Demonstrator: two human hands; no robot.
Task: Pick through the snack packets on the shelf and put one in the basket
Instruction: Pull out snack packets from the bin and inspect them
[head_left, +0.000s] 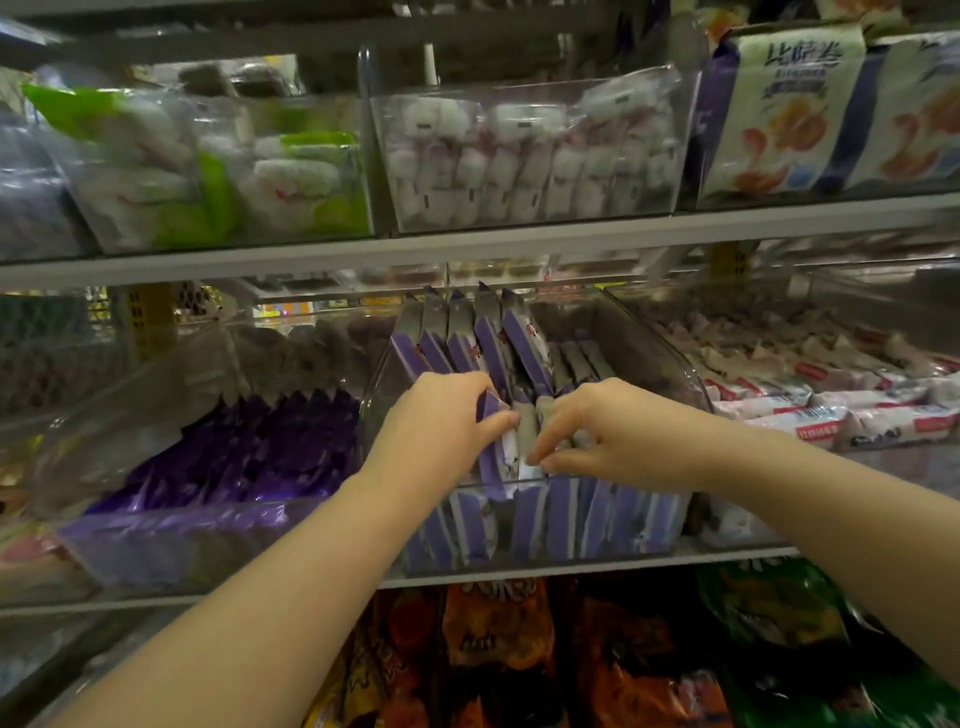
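Note:
Several purple-and-white snack packets (524, 343) stand on edge in a clear plastic bin (670, 374) on the middle shelf. My left hand (441, 421) reaches into the bin and pinches one purple packet (491, 452) between thumb and fingers. My right hand (608, 431) is just beside it, its fingertips pinching the top edge of a neighbouring packet (530, 470). More packets of the same kind show through the bin's front wall. No basket is in view.
A bin of dark purple packets (249, 452) sits to the left, pink-and-white packets (831, 405) to the right. The upper shelf (467, 249) holds clear bins of white sweets (524, 161) and biscuit bags (779, 114). Orange and green bags (498, 629) hang below.

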